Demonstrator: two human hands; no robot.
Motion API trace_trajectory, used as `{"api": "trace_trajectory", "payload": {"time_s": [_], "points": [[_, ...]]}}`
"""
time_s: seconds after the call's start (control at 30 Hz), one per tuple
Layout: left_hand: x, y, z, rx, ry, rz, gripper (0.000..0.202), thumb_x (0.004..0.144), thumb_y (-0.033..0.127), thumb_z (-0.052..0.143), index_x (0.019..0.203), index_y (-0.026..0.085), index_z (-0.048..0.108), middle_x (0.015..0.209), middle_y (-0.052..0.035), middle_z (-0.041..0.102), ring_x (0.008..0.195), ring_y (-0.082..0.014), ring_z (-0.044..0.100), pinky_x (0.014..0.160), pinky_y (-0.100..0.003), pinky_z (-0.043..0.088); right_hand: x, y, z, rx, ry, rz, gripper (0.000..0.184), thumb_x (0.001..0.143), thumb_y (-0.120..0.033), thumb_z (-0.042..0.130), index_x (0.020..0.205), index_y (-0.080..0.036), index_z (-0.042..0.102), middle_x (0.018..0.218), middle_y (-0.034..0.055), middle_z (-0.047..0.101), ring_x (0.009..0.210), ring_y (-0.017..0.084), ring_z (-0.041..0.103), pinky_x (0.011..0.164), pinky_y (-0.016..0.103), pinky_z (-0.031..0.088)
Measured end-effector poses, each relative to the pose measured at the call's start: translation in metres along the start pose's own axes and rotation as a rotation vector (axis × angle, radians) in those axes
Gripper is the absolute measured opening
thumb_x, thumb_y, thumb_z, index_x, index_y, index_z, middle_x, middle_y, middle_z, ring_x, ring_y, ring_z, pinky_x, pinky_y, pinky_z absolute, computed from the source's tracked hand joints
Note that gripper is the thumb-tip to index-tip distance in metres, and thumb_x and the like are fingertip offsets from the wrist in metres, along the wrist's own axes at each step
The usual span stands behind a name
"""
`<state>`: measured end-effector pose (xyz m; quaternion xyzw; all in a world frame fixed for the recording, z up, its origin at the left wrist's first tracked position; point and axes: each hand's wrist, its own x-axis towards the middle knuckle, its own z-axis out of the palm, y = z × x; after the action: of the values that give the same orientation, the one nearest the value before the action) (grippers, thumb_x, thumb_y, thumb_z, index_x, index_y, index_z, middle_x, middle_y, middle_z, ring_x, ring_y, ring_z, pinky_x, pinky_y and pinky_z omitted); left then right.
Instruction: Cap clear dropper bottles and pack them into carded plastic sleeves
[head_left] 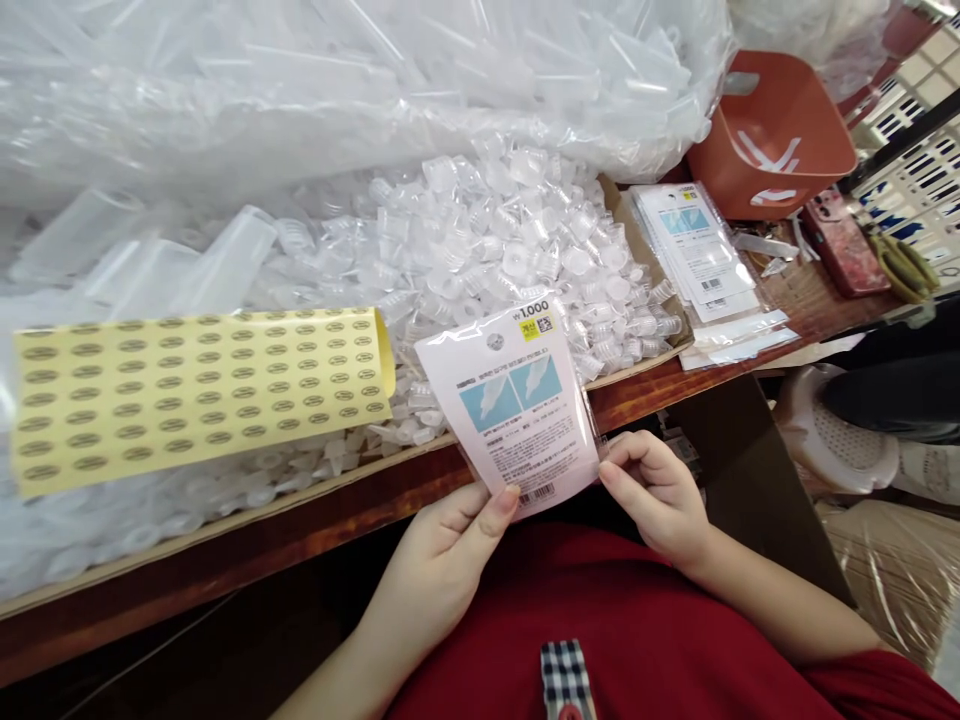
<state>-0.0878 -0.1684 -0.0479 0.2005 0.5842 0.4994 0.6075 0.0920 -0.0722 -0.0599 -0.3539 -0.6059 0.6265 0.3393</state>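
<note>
My left hand (pixel 442 555) pinches the lower left corner of a clear packet with a white printed card (pixel 514 410) inside, thumb on the barcode. My right hand (pixel 656 490) grips the packet's lower right edge with curled fingers. The packet is held upright just in front of the table edge (pixel 315 520), over my red top. Behind it lies a heap of small clear plastic caps (pixel 517 250).
A yellow sheet of oval stickers (pixel 195 395) lies on the left. Clear plastic tubes in bags (pixel 300 90) fill the back. A stack of finished packets (pixel 697 250), an orange bin (pixel 772 140), a phone (pixel 844 240) and a white stool (pixel 832 440) are on the right.
</note>
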Motion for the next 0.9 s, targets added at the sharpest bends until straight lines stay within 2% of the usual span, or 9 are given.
{"api": "trace_trajectory", "payload": {"time_s": [0.3,0.5,0.6,0.73,0.83,0.9], "points": [[-0.001,-0.013,-0.003,-0.059,-0.009,-0.042,0.036,0.079,0.05,0.067,0.092,0.02,0.079,0.102,-0.0077,0.078,0.103,-0.0315,0.068,0.102,-0.043,0.045,0.002,0.009,0.005,0.248,0.022,0.272,0.027,0.078,-0.039,0.073,0.073,-0.018,0.057,0.064,-0.0023,0.063,0.059,0.009,0.059,0.06,0.021,0.05],[-0.004,-0.012,-0.003,-0.048,0.004,-0.01,0.035,0.079,0.048,0.067,0.102,0.022,0.076,0.112,-0.0057,0.075,0.113,-0.0296,0.063,0.106,-0.04,0.042,0.005,0.014,0.004,0.385,-0.019,0.411,0.034,0.07,-0.041,0.08,0.077,-0.019,0.055,0.06,-0.0052,0.062,0.052,0.009,0.062,0.055,0.021,0.053],[-0.007,-0.011,-0.006,-0.013,-0.015,0.016,0.037,0.081,0.047,0.066,0.107,0.022,0.074,0.117,-0.0067,0.073,0.116,-0.0296,0.062,0.107,-0.04,0.041,0.003,0.011,-0.001,0.41,-0.102,0.459,0.033,0.069,-0.04,0.08,0.077,-0.017,0.059,0.063,-0.0033,0.064,0.052,0.009,0.063,0.054,0.021,0.053],[-0.013,-0.009,-0.008,0.057,0.028,0.041,0.038,0.08,0.049,0.066,0.107,0.023,0.075,0.115,-0.0061,0.074,0.113,-0.0295,0.063,0.104,-0.038,0.044,0.002,0.001,-0.005,0.401,-0.222,0.45,0.03,0.067,-0.037,0.082,0.078,-0.016,0.064,0.07,-0.0012,0.066,0.061,0.009,0.062,0.061,0.02,0.052],[-0.018,-0.006,-0.011,0.15,0.019,0.069,0.037,0.079,0.05,0.066,0.106,0.026,0.076,0.111,-0.0047,0.076,0.108,-0.0287,0.066,0.099,-0.034,0.048,0.006,-0.008,-0.005,0.268,-0.294,0.326,0.026,0.069,-0.031,0.082,0.082,-0.017,0.064,0.076,-0.0017,0.065,0.066,0.008,0.059,0.064,0.019,0.049],[-0.021,-0.002,-0.013,0.197,-0.039,0.095,0.033,0.08,0.049,0.065,0.105,0.029,0.076,0.109,-0.004,0.076,0.104,-0.0282,0.068,0.096,-0.033,0.05,0.01,-0.013,-0.005,0.149,-0.343,0.225,0.02,0.073,-0.029,0.078,0.078,-0.017,0.063,0.073,-0.0019,0.063,0.065,0.008,0.057,0.062,0.019,0.048]]}}
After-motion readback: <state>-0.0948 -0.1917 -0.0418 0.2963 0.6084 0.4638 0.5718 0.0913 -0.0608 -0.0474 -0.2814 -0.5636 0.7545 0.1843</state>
